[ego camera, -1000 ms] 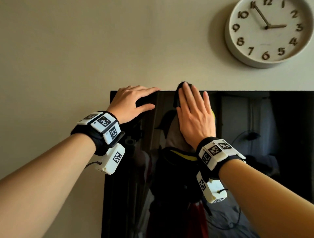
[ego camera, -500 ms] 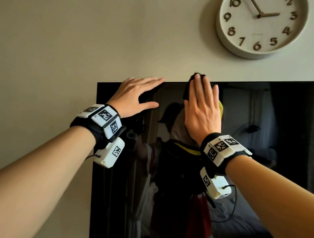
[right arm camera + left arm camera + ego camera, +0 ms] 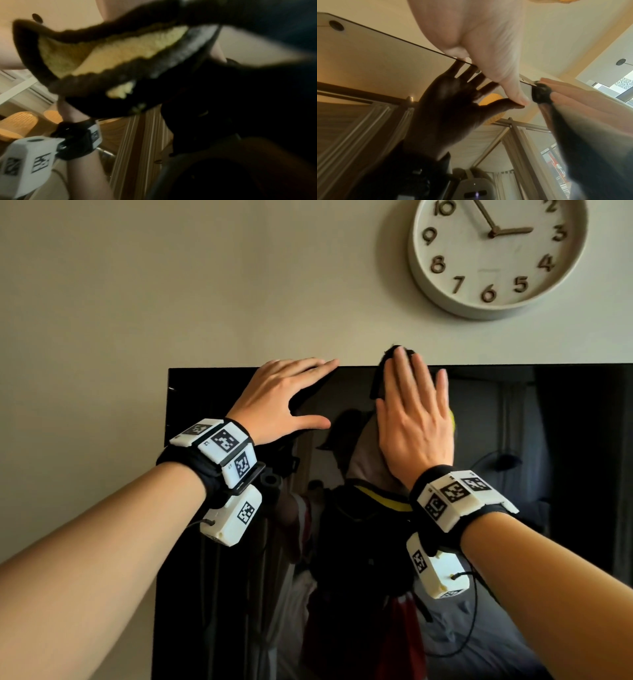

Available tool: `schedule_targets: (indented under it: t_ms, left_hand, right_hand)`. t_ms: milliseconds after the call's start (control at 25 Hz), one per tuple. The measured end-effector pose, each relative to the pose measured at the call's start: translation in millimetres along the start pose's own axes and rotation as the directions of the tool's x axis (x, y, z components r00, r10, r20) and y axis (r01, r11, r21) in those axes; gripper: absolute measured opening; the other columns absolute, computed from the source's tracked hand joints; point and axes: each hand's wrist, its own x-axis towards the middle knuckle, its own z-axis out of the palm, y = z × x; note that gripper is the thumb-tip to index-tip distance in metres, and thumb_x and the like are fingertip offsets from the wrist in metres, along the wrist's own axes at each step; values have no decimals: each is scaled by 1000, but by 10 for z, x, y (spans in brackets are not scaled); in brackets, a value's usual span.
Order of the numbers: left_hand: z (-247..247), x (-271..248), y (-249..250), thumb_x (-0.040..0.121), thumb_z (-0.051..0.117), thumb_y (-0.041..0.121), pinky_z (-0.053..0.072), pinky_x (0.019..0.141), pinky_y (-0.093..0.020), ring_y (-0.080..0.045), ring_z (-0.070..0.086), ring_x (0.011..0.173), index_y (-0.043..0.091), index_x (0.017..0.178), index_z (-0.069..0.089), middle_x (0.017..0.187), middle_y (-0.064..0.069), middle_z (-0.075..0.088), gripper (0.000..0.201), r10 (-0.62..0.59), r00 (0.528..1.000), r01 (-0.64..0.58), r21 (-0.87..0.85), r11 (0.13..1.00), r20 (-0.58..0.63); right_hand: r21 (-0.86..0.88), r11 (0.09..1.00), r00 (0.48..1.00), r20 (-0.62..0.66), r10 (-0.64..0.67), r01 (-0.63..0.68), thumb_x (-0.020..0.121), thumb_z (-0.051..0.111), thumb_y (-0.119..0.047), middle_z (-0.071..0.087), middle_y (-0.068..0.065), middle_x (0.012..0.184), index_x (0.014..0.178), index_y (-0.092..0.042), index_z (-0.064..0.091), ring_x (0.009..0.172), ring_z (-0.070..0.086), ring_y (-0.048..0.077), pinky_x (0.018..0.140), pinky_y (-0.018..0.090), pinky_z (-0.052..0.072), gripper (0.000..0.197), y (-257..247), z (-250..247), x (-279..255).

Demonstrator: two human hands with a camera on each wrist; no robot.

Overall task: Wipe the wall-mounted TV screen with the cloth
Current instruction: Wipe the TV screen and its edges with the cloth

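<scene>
Two hands on one TV (image 3: 565, 474), both up at its top edge. Left hand (image 3: 281, 400) is spread open, fingers straight & flat along the top-left part of the screen, thumb stretched out below them; fingertips reach the top rim. Left wrist view shows the thumb tip touching the glass, w/ its dark reflection meeting it. Nothing held in that hand.

Right hand (image 3: 412, 419) is also flat, fingers straight & close together, palm pressing one cloth (image 3: 378, 380) against the screen just right of the left hand. Cloth is dark w/ a yellow side; a dark fold pokes out above the fingertips, past the TV's top edge, and a sliver of yellow shows at the right of the palm. Right wrist view: cloth bunched close to the lens, black & yellow, blurred. Can't tell how much cloth lies under the palm.

One round clock (image 3: 496, 251) hangs on the wall (image 3: 171, 285) above & right of the hands, apart from the TV. Each wrist wears one black band w/ white marker blocks, so 2 bands total. Screen reflects a room & the person, dim.
</scene>
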Motion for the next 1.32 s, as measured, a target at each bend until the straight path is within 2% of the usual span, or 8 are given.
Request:
schedule_targets:
  t_ms: [120, 320, 520, 680, 840, 1080, 1240, 1320]
  left_hand:
    - [-7, -20, 16, 80, 64, 64, 19, 110, -28, -23, 39, 136, 36, 153, 30, 153, 2, 42, 85, -34, 999, 34, 0, 999, 6]
    - [-8, -22, 23, 75, 49, 75, 22, 111, -29, -23, 40, 133, 39, 153, 30, 151, 3, 44, 88, -58, 998, 58, 4, 998, 14]
    - [-24, 100, 204, 75, 62, 73, 10, 119, -35, -15, 31, 145, 38, 154, 25, 158, 8, 35, 94, -55, 998, 57, -49, 997, 41]
    - [153, 452, 495, 72, 52, 78, 10, 122, -40, -13, 30, 146, 32, 156, 24, 159, 6, 34, 99, 47, 998, -44, -73, 996, 37]
    - [227, 614, 661, 72, 53, 77, 18, 116, -32, -14, 35, 144, 32, 155, 27, 157, 6, 37, 98, 80, 996, -76, -79, 994, 41]
    - [221, 570, 704, 74, 50, 77, 35, 107, -38, -22, 51, 128, 38, 151, 35, 150, 9, 47, 87, 55, 998, -54, -50, 997, 30]
    - [181, 567, 750, 73, 50, 77, 33, 108, -39, -22, 51, 126, 44, 149, 33, 148, 11, 48, 85, -2, 998, 5, -44, 999, 69]
    - [170, 574, 770, 73, 50, 77, 32, 110, -40, -23, 49, 129, 46, 149, 32, 149, 11, 46, 85, -18, 996, 21, -37, 999, 86]
  right_hand:
    - [-41, 991, 991, -56, 125, -127, 101, 44, -20, 34, 19, 154, 145, 3, 40, 143, 29, 36, 117, 55, 21, 50, 287, -92, -21]
    - [75, 986, 986, 55, -155, 151, 102, 45, -23, 31, 16, 156, 146, 3, 39, 145, 26, 33, 120, 49, 19, 52, 25, -11, -96]
    - [-10, 989, 989, -7, 146, -146, 103, 40, -24, 28, 16, 157, 149, 1, 34, 145, 23, 34, 120, 50, 16, 52, 560, -187, -135]
    - [2, 999, 999, 13, 47, -47, 103, 40, -23, 30, 15, 157, 148, 1, 36, 146, 24, 33, 120, 49, 14, 51, 513, -160, -134]
    - [-70, 974, 977, -43, 211, -214, 103, 38, -25, 31, 16, 156, 148, 0, 37, 144, 26, 34, 119, 51, 18, 51, 880, -251, -156]
    - [11, 1000, 1000, 10, 11, -11, 103, 42, -25, 33, 10, 156, 148, -6, 39, 145, 26, 30, 119, 50, 18, 49, 844, -241, -145]
    - [-34, 978, 978, -56, 203, -205, 103, 41, -25, 34, 14, 155, 148, -4, 39, 144, 28, 33, 119, 53, 22, 49, 1239, -332, -175]
    - [-2, 991, 991, -38, 130, -131, 103, 42, -22, 33, 14, 155, 148, -2, 38, 145, 26, 34, 120, 52, 19, 50, 1098, -305, -185]
